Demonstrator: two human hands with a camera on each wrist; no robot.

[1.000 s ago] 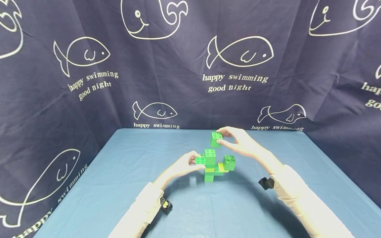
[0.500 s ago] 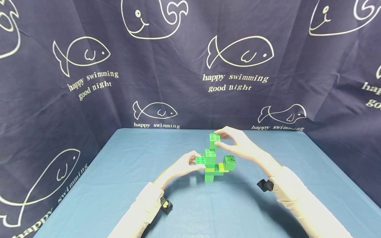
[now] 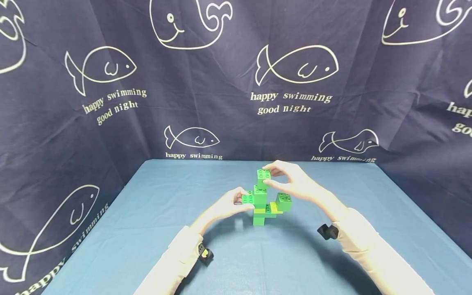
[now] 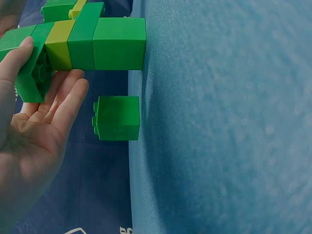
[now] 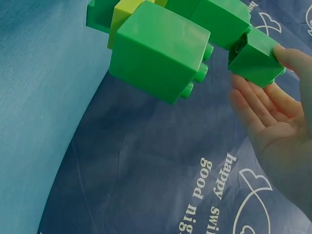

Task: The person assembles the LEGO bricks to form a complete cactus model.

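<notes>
In the head view, my left hand point(image 3: 230, 203) pinches a green side brick point(image 3: 248, 198) on the left of an upright stack of toy building bricks point(image 3: 260, 198). Its thumb lies in front, with the fingers behind. Over the stack's top, my right hand point(image 3: 291, 178) holds a green building brick point(image 3: 263, 178) between thumb and fingers. The right wrist view shows that brick point(image 5: 258, 58) tilted, hollow underside towards the stack's studs; whether they touch, I cannot tell. A yellow layer point(image 4: 59, 45) shows between green ones in the left wrist view.
Another green brick point(image 3: 284, 201) sits on the stack's right arm, beside a yellow piece point(image 3: 273, 207). The left wrist view shows a separate green brick point(image 4: 118, 118) near the stack. A blue cloth point(image 3: 236, 262) covers the table, and a dark printed curtain point(image 3: 236, 102) hangs behind.
My right hand has brought its green brick left and downward, from right of and above the stack to just over its top. The left hand and the stack have stayed in place.
</notes>
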